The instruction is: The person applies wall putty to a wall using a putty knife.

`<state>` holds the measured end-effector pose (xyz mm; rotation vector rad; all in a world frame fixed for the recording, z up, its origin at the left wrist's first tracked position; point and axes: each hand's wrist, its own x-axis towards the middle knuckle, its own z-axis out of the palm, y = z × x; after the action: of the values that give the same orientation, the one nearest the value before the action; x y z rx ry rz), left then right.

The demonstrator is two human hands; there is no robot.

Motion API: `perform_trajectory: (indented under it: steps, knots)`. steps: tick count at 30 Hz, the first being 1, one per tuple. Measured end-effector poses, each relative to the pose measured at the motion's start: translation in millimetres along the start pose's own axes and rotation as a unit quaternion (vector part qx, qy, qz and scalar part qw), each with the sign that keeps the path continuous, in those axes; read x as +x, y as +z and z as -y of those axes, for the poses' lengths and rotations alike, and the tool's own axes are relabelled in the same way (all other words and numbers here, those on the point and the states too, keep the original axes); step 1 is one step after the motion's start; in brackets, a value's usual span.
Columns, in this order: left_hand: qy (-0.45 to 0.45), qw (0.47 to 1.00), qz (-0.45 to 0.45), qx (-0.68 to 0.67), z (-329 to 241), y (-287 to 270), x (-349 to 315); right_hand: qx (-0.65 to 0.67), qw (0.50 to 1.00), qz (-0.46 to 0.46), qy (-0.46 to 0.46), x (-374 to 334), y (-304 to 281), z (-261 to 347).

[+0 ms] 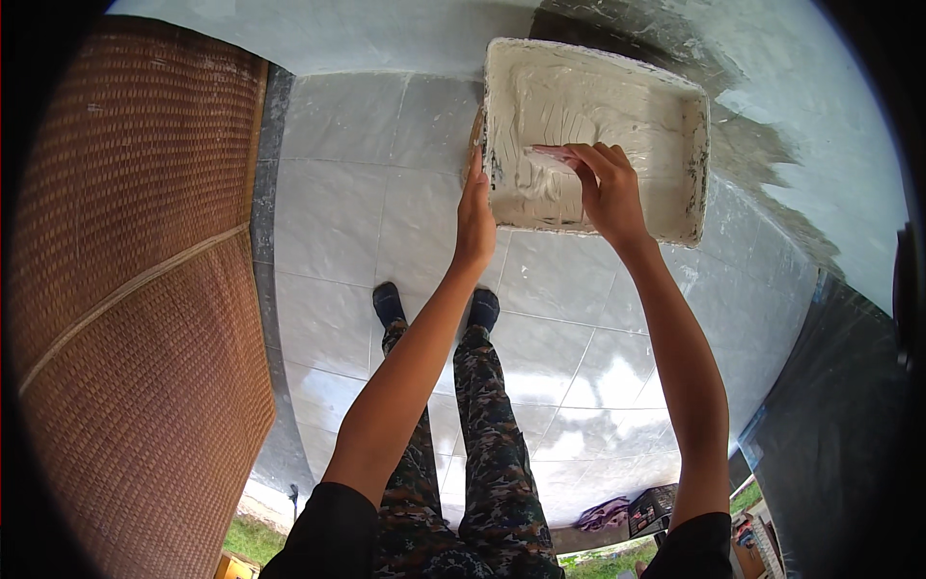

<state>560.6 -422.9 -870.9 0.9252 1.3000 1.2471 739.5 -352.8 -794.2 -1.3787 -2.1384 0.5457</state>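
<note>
In the head view, a person in camouflage trousers (pixel 494 425) works over a pale-crusted rectangular tray (pixel 701 159) of beige paste (pixel 622 101), and from where I stand a tilt looks like the likeliest mishap: a hard push against the tray's wall, with the left hand giving way, could tip it and slop the wet mix onto the grey tiles (pixel 424 217) on the near side of the tray. What bears the tray's weight is hidden, so how steady it sits is hard to judge. A smeared grip could also let the thin pink scraper (pixel 550 151) slide into the paste, since only the fingertips appear to hold it. The right hand (pixel 614 190), reaching over the tray's near rim, is closed in a pinch on that scraper, which lies low over the paste in the tray's left half, its tip at the ridged surface. The left hand (pixel 476 222) lies along the outside of the tray's left wall, fingers extended and thumb near the rim; whether it grips or merely presses, I cannot tell, and a brown strip (pixel 475 127) beside its fingers is too covered to identify. Beyond the tray's right side, a dark patch (pixel 772 188) marks the pale wall (pixel 830 125).
</note>
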Motion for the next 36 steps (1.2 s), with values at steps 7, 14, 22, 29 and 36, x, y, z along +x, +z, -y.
perform_trajectory:
  steps: [7,14,22,29,36]
  knots:
    - [-0.009,1.000,-0.007,-0.017,-1.5,-7.1,1.5,-0.027,0.992,0.089,-0.085,-23.7,-4.4,20.2]
    - [-0.023,0.999,-0.011,-0.039,-0.6,-6.4,1.0,-0.015,0.991,0.115,-0.067,-47.3,-4.3,27.2]
    - [-0.036,0.997,-0.008,-0.062,-0.7,-7.6,4.4,0.142,0.960,0.206,0.128,-3.8,-4.3,-10.4]
    - [-0.048,0.995,-0.008,-0.084,-1.2,-8.1,4.7,0.089,0.957,0.276,-0.018,18.2,8.8,0.2]
    - [-0.055,0.993,-0.011,-0.106,-1.6,-9.3,3.9,0.098,0.914,0.380,0.106,34.9,1.2,2.5]
